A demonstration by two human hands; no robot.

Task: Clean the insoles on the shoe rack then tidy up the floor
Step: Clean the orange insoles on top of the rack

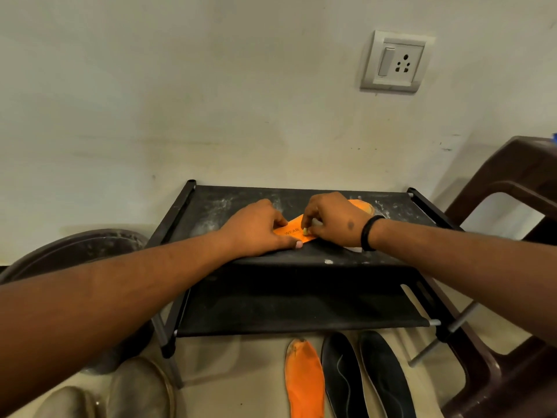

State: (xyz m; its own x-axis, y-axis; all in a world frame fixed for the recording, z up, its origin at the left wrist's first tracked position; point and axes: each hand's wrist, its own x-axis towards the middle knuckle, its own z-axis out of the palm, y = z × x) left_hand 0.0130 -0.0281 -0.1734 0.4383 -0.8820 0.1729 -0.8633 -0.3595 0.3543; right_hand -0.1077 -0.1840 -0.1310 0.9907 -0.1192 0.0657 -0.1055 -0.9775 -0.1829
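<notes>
The rack (229, 206) is standing against the wall, its black top shelf dusted with white powder; an orange insole (294, 230) is lying on that top shelf, near its front edge and a little right of the middle, with its far end poking out beyond the right hand toward the rack's right side. The left hand (259, 229) is pressing down on the insole's near end, fingers laid fairly flat over it and the thumb resting along the rack's front edge, so it is holding the insole still rather than gripping round it. The right hand (331, 220) is sitting on the insole just beside the left, its fingertips curled and pinching a small pale bit (306, 231) against the orange surface; what the bit is I cannot tell. A black band (369, 232) is circling the right wrist.

Below the rack's front, on the floor, a second orange insole (304, 378) is lying lengthwise, smudged dark at its far tip; two black insoles (367, 375) are lying right of it, side by side and close together. Left of the rack a round dusty pan (75, 248) is leaning; right of the rack a brown plastic chair (512, 182) is standing. On the wall above the rack's right half a switch socket (394, 61) is showing.
</notes>
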